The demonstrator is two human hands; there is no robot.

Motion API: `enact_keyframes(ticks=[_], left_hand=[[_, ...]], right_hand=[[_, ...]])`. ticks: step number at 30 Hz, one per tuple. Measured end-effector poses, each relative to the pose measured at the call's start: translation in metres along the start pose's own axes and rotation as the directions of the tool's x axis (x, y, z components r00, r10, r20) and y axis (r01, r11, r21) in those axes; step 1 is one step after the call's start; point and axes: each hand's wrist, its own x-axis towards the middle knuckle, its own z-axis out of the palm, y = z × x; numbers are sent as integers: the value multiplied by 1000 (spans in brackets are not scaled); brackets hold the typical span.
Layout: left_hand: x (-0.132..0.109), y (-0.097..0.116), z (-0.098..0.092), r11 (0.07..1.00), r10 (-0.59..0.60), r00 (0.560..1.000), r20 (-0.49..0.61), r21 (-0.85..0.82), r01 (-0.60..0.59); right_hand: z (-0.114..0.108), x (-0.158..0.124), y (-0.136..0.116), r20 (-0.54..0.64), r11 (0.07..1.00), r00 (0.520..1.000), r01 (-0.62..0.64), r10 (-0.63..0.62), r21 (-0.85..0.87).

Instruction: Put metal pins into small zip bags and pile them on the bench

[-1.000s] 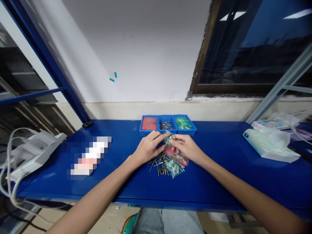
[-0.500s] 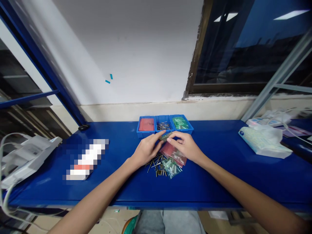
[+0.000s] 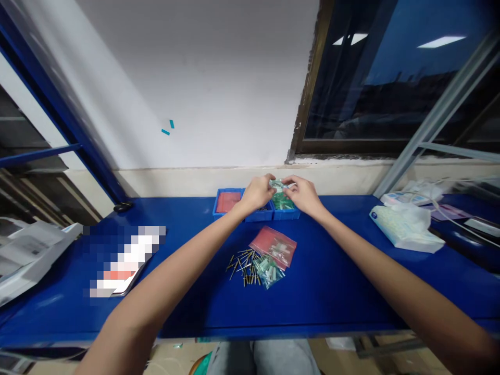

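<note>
One greenish clear bag (image 3: pixel 277 184) is pinched between the fingertips of the left hand (image 3: pixel 258 192) and right hand (image 3: pixel 303 195), close together at the right-hand blue bin (image 3: pixel 288 214). Nearer on the desk (image 3: pixel 328 297), metal pins (image 3: pixel 245 268) lie beside a red bag (image 3: pixel 265 239) and a filled green bag (image 3: pixel 269 272).

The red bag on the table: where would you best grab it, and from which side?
Probably by its far-right corner, pinched from the right: the red bag lies fairly flat, and that corner is free, while the green bag and metal pins crowd its near-left side.
</note>
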Motion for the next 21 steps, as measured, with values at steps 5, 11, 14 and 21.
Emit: enact_keyframes(ticks=[5, 11, 14, 21], left_hand=[[44, -11, 28, 994, -91, 991, 94, 65, 85], [49, -19, 38, 989, -102, 987, 125, 121, 87], [44, -15, 32, 992, -67, 993, 93, 114, 57], [-52, 10, -26, 989, 147, 986, -77, -13, -148]], right_hand=[[12, 25, 25, 80, 964, 996, -5, 27, -266], [22, 27, 31, 151, 951, 988, 7, 42, -309], [18, 28, 30, 136, 950, 990, -2, 46, -312], [-57, -98, -28, 196, 952, 951, 269, -239, -146]])
